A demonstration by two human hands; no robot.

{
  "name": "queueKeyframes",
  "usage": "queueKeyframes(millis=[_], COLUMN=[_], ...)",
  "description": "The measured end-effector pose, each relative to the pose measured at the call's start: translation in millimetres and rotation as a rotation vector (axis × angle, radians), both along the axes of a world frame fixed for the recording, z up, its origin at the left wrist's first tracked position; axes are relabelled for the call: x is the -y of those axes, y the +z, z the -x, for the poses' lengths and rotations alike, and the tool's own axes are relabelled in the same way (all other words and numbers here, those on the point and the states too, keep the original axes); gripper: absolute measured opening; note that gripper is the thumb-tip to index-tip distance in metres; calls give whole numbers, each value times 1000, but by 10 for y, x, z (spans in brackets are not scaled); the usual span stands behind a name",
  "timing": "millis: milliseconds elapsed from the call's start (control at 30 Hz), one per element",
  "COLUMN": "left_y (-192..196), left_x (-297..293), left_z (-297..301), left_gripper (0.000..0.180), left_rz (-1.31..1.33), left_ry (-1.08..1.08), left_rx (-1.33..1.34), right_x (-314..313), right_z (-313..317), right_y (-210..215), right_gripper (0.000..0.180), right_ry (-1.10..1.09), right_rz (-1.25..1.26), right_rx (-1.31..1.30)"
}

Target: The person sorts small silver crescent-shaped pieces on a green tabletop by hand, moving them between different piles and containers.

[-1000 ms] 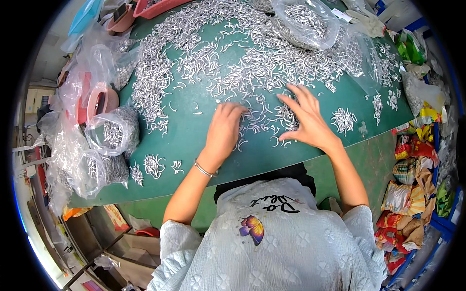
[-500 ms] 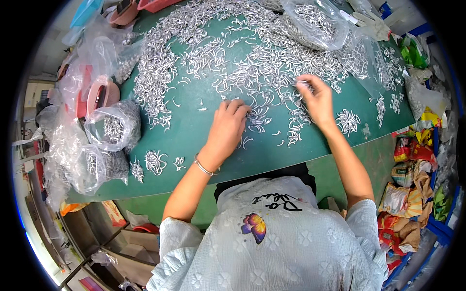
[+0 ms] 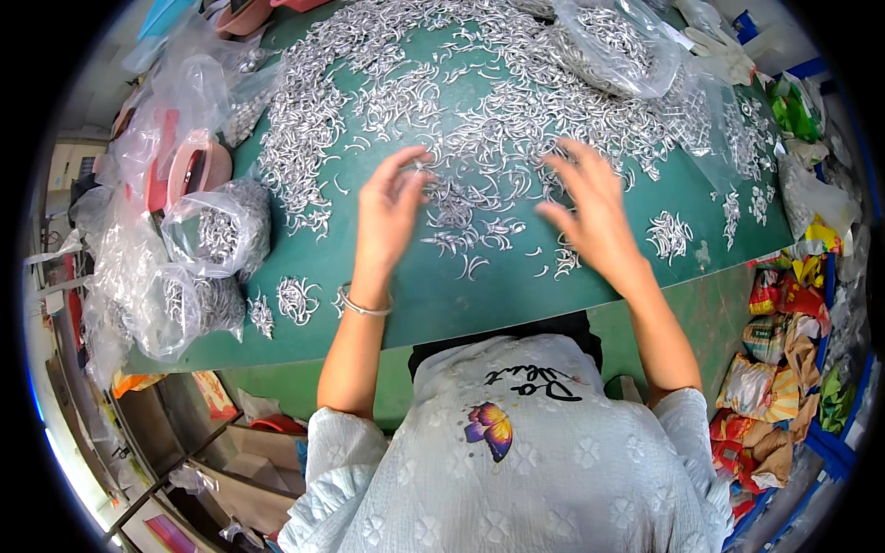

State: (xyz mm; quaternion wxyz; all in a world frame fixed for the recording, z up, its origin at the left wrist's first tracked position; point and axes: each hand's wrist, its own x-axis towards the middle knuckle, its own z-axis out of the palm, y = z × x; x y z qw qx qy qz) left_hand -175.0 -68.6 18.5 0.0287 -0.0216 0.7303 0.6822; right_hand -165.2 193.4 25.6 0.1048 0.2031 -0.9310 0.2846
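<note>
Small curved silver metal pieces (image 3: pixel 369 97) lie in a wide, loose spread over the green table (image 3: pixel 387 323). My left hand (image 3: pixel 387 212), a bangle at its wrist, hovers at the left side of the middle heap. Its thumb and fingers are apart and slightly blurred, and I see nothing held in it. Across from it, my right hand (image 3: pixel 595 207) has its fingers spread over the right side of the same heap (image 3: pixel 484 189), the fingertips close to the pieces. Whether they touch any is hard to make out.
Clear plastic bags (image 3: pixel 221 230) full of pieces stand along the left edge, beside a pink container (image 3: pixel 207 166). Another filled bag (image 3: pixel 618 55) lies at the far right. Small piles sit near the front edge, such as one at left (image 3: pixel 298 300) and one at right (image 3: pixel 669 235).
My left hand has moved left and away from me, its fingers opening. The fingers of my right hand have spread from a pinch. Pieces between the hands are now more gathered.
</note>
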Motion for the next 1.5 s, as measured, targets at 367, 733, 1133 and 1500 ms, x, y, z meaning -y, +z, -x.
queueKeyframes(millis=[367,733,1133,1500], left_y=[-142,-62,71,-102], left_x=[-150,79,-192,-364], left_z=[-304,32,-879,-1410], left_gripper=[29,28,26,39], left_rz=[813,-173,691,683], left_ry=[-226,143,27,-119], left_rx=[-413,-13,-341,-213], right_x=[21,-140,310,423], right_z=[133,104,-58,-477], right_y=[-327,19,-241,-130], right_gripper=[28,16,8,18], right_ry=[233,-183,163,280], right_rz=[-20,-108,-44,284], right_rx=[-39,-185,-109,230])
